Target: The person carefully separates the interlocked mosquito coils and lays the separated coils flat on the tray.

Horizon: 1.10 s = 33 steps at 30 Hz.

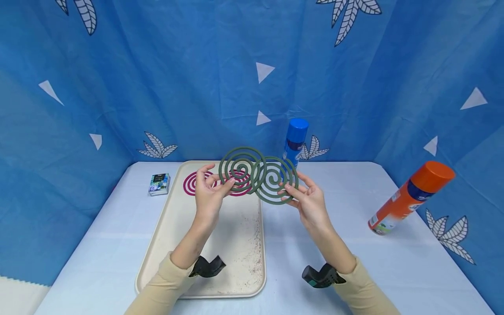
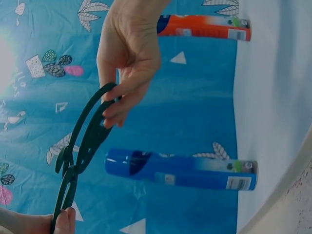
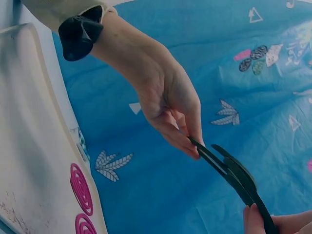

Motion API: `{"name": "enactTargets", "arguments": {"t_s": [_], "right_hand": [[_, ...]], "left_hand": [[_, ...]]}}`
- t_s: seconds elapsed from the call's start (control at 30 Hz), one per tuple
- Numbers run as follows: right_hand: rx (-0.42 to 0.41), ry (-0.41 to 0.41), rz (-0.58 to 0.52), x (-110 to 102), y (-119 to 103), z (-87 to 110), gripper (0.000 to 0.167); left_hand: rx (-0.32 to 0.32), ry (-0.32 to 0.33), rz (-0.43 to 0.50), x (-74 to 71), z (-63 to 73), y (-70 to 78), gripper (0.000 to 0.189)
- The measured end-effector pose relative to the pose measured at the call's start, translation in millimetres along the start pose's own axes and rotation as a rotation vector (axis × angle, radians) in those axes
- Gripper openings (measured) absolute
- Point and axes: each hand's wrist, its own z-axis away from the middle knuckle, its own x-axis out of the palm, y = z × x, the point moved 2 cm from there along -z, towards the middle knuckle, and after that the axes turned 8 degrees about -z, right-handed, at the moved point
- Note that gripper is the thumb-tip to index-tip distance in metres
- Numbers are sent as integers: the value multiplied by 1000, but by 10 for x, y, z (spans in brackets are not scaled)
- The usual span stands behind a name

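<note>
Two dark green mosquito coils are held up in the air, overlapping at the middle in the head view. My left hand (image 1: 208, 197) pinches the left coil (image 1: 242, 147) at its lower left edge between thumb and fingers. On the other side, my right hand (image 1: 313, 203) pinches the right coil (image 1: 267, 201) by its right edge. Seen nearly edge-on in the left wrist view, the coils (image 2: 87, 136) cross each other. Below and behind them, two magenta coils (image 1: 190, 183) lie side by side on the far part of a cream tray (image 1: 204, 262), one partly hidden by the left green coil.
A blue spray can (image 1: 296, 133) stands behind the right coil. To the right stands an orange spray can (image 1: 409, 199). A small printed box (image 1: 159, 184) sits left of the tray on the white tabletop (image 1: 338, 183). Blue curtain (image 1: 220, 78) surrounds the table's back and sides.
</note>
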Motion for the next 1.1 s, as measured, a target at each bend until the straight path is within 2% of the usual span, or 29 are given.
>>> {"name": "enactTargets", "arguments": {"t_s": [0.23, 0.4, 0.77, 0.9, 1.1], "right_hand": [[14, -38, 40, -90, -140, -40, 57], [-1, -13, 43, -140, -216, -60, 57], [6, -9, 32, -182, -145, -129, 56], [20, -23, 47, -177, -87, -167, 56], [48, -43, 72, -166, 27, -201, 56]], "left_hand": [[1, -12, -11, -119, -77, 62, 66], [3, -40, -52, -196, -134, 108, 63], [-35, -57, -152, -408, -302, 149, 60], [-83, -133, -178, -492, -399, 86, 61], [-145, -301, -289, -685, -494, -168, 62]]}}
